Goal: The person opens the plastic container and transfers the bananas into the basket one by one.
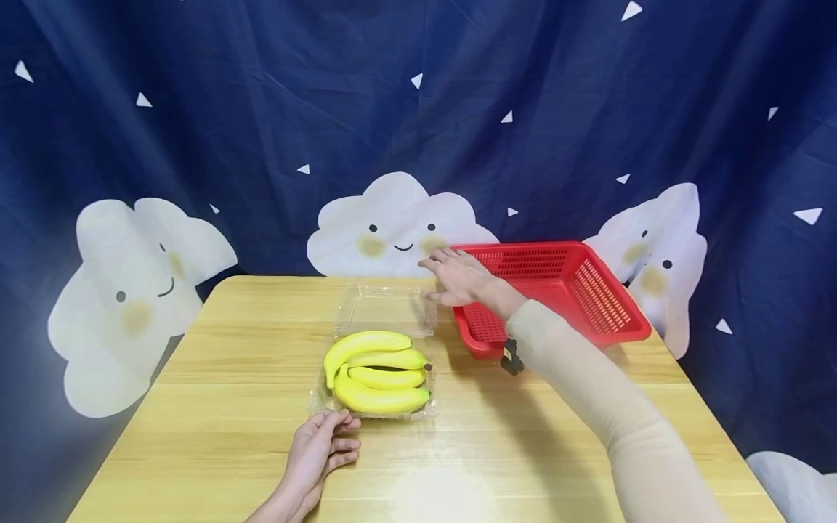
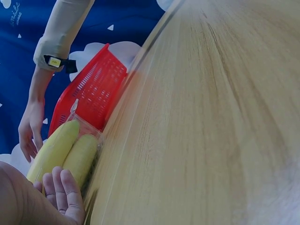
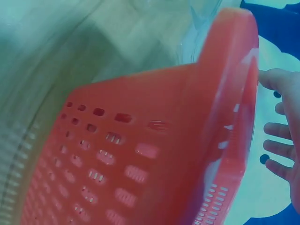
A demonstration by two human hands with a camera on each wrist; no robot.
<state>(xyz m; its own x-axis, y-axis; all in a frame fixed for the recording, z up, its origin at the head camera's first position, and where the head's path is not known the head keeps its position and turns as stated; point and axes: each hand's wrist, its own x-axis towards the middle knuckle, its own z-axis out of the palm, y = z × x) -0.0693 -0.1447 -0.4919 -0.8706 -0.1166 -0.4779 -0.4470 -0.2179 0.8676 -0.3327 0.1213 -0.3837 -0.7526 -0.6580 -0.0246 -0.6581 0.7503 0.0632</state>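
Several yellow bananas [image 1: 379,398] lie in a clear plastic clamshell container [image 1: 428,407] on the table. Its transparent lid [image 1: 379,311] is folded back on the far side. My left hand [image 1: 320,449] rests by the container's near left edge, fingers extended; in the left wrist view these fingers [image 2: 65,187] lie beside the bananas. Whether the thumb touches the rim is hard to tell. Over the lid's right side and the left rim of a red basket [image 1: 608,338] reaches my right hand [image 1: 461,280], fingers spread and holding nothing.
The perforated basket stands at the back right of the wooden table [image 1: 216,407], close to the container's right side. Behind the table hangs a dark blue curtain [image 1: 366,109] with cloud prints. My right forearm passes in front of the basket.
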